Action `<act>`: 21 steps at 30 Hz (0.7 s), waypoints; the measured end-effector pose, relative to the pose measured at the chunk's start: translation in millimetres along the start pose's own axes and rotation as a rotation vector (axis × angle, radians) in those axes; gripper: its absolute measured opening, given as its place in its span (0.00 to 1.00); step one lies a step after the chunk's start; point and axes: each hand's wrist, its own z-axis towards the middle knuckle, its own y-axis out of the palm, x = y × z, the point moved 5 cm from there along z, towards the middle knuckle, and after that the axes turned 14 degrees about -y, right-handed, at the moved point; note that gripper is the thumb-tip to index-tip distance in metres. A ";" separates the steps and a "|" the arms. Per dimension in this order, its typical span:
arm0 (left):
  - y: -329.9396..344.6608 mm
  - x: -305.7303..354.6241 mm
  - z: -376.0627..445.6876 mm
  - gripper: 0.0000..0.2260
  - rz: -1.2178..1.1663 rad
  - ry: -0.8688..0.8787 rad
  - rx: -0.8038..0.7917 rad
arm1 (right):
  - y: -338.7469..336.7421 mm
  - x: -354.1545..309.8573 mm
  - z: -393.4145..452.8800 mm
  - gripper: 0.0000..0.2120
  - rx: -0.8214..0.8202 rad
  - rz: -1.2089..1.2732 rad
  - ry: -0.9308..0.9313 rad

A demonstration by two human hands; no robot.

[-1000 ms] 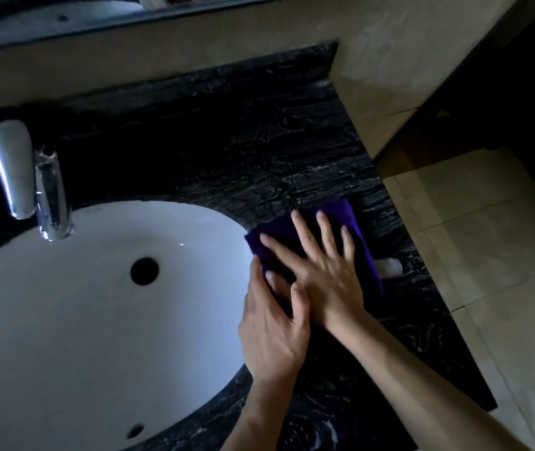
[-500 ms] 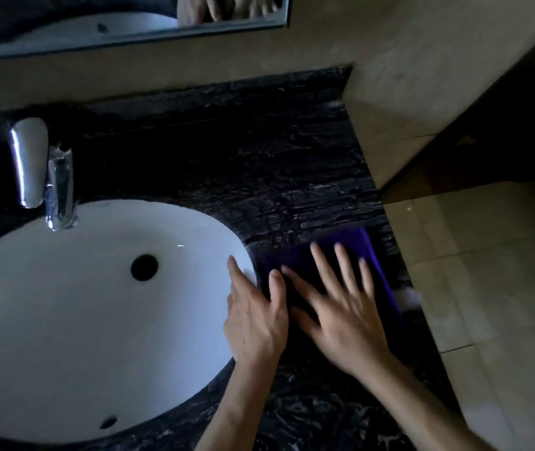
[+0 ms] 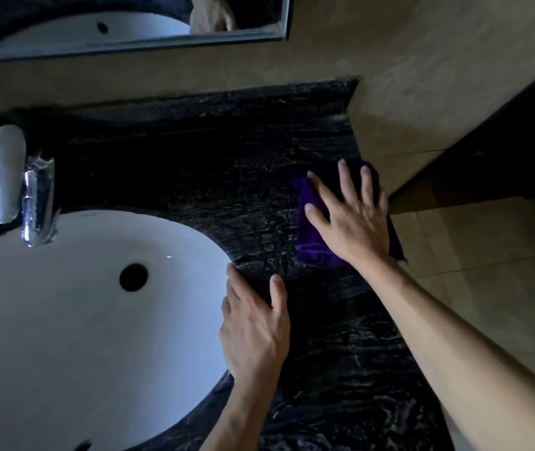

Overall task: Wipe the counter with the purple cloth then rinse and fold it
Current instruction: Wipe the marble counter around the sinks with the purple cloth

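The oval white sink [image 3: 64, 320] holds nothing but its dark drain hole. On the black veined stone counter [image 3: 211, 164], the right hand [image 3: 354, 222] presses flat, fingers spread, on the soft purple cloth [image 3: 308, 229] near the right edge. The left hand [image 3: 254, 330] lies open on the sink's rim, holding nothing.

Right hand [image 3: 350, 219] splayed flat, left hand [image 3: 254, 323] flat

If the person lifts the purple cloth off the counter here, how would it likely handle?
Probably floppy: the cloth lies bunched and creased under the flat right hand, so it would likely sag when lifted. It looks thin, so likely light. On the polished-looking counter it should slide easily under the palm, though its right edge sits at the counter's edge and may droop over.
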 end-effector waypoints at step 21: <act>-6.4 -3.5 1.1 0.34 -0.152 -0.098 -0.013 | -4.2 -53.7 50.1 0.27 0.027 0.012 -0.214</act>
